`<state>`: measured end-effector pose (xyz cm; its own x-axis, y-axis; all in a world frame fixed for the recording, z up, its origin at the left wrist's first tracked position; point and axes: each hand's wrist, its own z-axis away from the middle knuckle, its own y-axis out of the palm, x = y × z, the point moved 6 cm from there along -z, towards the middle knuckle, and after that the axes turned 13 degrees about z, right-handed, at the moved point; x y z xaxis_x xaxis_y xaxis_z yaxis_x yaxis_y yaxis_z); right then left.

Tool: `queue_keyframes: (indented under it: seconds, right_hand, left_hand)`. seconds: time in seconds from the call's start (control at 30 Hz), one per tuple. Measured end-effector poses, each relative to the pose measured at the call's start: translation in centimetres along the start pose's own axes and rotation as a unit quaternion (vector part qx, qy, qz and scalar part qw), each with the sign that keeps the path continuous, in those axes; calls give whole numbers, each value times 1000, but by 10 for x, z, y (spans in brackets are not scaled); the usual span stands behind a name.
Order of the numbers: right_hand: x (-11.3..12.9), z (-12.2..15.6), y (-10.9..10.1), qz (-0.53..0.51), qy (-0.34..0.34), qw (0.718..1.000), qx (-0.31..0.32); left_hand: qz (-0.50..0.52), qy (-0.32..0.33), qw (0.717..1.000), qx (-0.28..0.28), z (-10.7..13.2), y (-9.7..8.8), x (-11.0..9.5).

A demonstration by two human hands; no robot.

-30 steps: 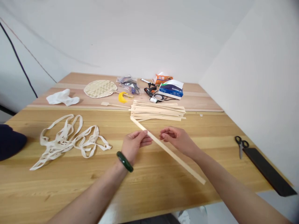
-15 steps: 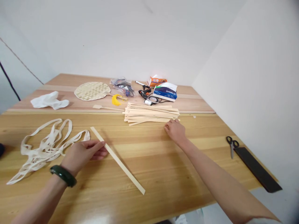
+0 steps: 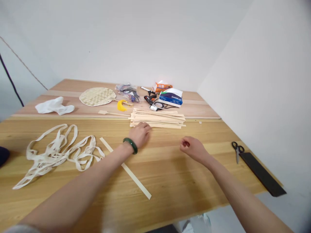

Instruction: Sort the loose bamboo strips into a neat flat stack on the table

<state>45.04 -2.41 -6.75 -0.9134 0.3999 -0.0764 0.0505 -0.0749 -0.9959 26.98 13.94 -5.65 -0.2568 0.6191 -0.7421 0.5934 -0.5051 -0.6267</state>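
Note:
My left hand (image 3: 141, 134), with a dark green bangle (image 3: 130, 145) at the wrist, is at the front edge of a stack of pale, flat wooden strips (image 3: 160, 118). Its fingers bend downward and look slightly blurred; their tips are hidden, so I cannot tell whether they grip a strip. To the right, apart from the stack, my right hand (image 3: 193, 149) hovers over the table with fingers curled inward around a hollow, nothing visible inside. A single strip (image 3: 137, 181) lies slantwise on the table, its middle hidden under my left forearm.
Tangled cream fabric bands (image 3: 58, 145) lie left. Behind are white cloth (image 3: 55, 105), a woven fan (image 3: 97, 96), a yellow tassel (image 3: 121, 105), a glue gun (image 3: 150, 98) and a blue tissue pack (image 3: 170, 97). Scissors (image 3: 237, 150) and a black bar (image 3: 262, 174) lie right.
My left hand has let go of the single strip and moved right and forward to the stack. My right hand has drawn back from the stack's right end, toward me and rightward.

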Motion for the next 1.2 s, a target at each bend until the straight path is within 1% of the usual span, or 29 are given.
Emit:
queue_keyframes:
  seconds: [0.07, 0.1, 0.17, 0.2, 0.27, 0.33, 0.4, 0.5, 0.57, 0.63, 0.7, 0.77, 0.83, 0.93, 1.0, 1.07, 1.13, 1.2]
  right_hand:
    - [-15, 17, 1, -14, 6, 1000, -10]
    - [-21, 20, 2, -17, 11, 1000, -19]
    - [-25, 17, 6, -21, 15, 999, -42]
    - [-22, 11, 9, -23, 12, 998, -52]
    - [-6, -6, 18, -25, 1, 997, -69]
    - [17, -21, 28, -27, -11, 997, -76]
    - [40, -29, 39, -27, -20, 996, -77]
    - [63, -18, 55, -26, -31, 997, -71]
    - [69, -1, 61, -30, -48, 995, -82]
    - [69, 17, 63, -34, -72, 991, -112]
    - [66, 31, 64, -35, -90, 986, -139]
    - [62, 39, 64, -30, -96, 984, -146]
    - [61, 41, 62, -28, -95, 984, -145]
    - [62, 40, 53, -29, -92, 986, -134]
    - [61, 34, 44, -25, -61, 992, -106]
    - [59, 21, 33, -16, -11, 997, -76]
    - [59, 2, 21, -5, 35, 997, -64]
    - [63, -23, 11, 5, 64, 996, -68]
  left_hand:
    - [-41, 21, 999, 28, -19, 14, 0]
    - [-62, 31, 997, 39, -28, 19, 0]
    - [-99, 51, 992, 58, -43, 25, 3]
    - [-116, 58, 989, 67, -50, 27, 6]
    - [-147, 62, 984, 82, -63, 29, 16]
    - [-172, 54, 979, 94, -73, 28, 29]
    - [-190, 46, 975, 105, -79, 28, 42]
    - [-207, 46, 971, 113, -81, 28, 54]
    - [-214, 46, 969, 111, -81, 28, 56]
    - [-218, 44, 969, 108, -80, 29, 57]
    - [-221, 40, 969, 103, -79, 29, 57]
    - [-224, 37, 969, 98, -79, 29, 56]
    - [-226, 35, 969, 95, -78, 28, 55]
    - [-225, 30, 969, 95, -78, 28, 56]
    - [-223, 28, 970, 95, -79, 28, 58]
    - [-220, 28, 971, 94, -79, 28, 60]
    - [-216, 30, 972, 92, -79, 28, 61]
    - [-213, 32, 972, 92, -79, 28, 62]
